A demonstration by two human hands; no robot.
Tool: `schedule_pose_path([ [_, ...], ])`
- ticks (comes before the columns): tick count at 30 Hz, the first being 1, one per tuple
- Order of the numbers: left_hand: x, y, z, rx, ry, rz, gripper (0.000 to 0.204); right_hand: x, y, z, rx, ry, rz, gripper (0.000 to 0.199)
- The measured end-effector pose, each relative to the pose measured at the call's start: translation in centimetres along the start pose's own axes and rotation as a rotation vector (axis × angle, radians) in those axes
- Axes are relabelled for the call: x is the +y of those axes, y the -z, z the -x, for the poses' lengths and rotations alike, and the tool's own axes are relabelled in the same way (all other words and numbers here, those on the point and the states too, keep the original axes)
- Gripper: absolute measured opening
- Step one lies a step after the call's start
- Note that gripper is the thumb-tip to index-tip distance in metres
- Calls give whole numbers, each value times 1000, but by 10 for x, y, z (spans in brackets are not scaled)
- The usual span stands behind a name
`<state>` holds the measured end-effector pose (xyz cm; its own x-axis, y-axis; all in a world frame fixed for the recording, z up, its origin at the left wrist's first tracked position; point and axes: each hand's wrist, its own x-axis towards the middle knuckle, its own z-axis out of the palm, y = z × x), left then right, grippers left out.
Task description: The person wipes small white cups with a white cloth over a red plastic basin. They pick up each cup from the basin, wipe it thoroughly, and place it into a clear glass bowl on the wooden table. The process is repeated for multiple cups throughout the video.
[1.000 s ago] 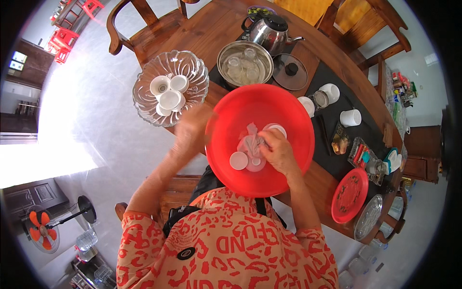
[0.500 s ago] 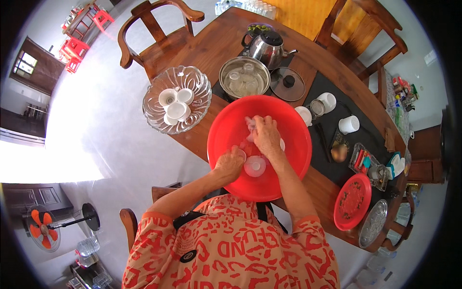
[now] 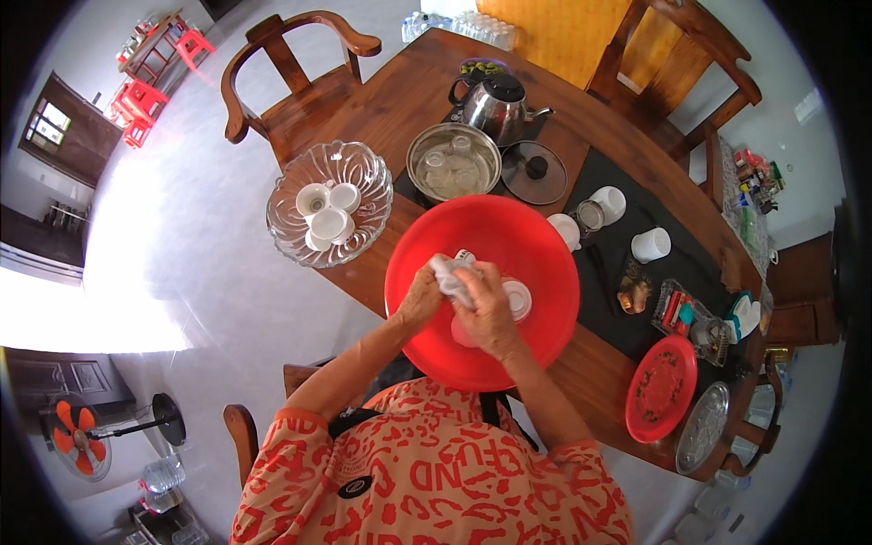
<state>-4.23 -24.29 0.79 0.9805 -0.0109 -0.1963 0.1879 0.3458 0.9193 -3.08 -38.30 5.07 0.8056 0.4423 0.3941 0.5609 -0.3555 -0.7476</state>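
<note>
Fingers (image 3: 459,289) of both hands are closed round a small white cup (image 3: 451,272), held over the middle of the red basin (image 3: 418,272); the left hand (image 3: 420,298) grips it from the near-left and the right hand (image 3: 486,309) wraps over it from the near side. Just right of the hands, inside the red basin, lies another small clear cup (image 3: 518,298). The red basin stands on the wooden desk (image 3: 381,109). Left of the red basin, at the desk's edge, a glass bowl (image 3: 295,234) holds several white cups (image 3: 327,211). Beyond the red basin sits a steel pot (image 3: 413,168) with glasses in it, with a kettle (image 3: 498,107) behind that and a glass lid (image 3: 536,173) beside it. Right of the red basin stand white cups (image 3: 650,244) on a dark mat (image 3: 672,272), and a red plate (image 3: 661,389) lies further to the near right.
</note>
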Motion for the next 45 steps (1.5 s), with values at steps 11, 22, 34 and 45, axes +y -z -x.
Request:
schedule_pose_path([
  [11,19,-10,16,-128,67,239,12,21,14,-34,99,-296,-294,27],
  [22,29,-20,12,43,113,477,12,-4,-15,-6,116,57,261,48],
  [34,14,4,2,160,232,589,16,58,-3,-38,-73,-335,549,29],
  [45,1,-6,-6,172,283,666,12,7,-15,-18,22,-78,-16,31],
])
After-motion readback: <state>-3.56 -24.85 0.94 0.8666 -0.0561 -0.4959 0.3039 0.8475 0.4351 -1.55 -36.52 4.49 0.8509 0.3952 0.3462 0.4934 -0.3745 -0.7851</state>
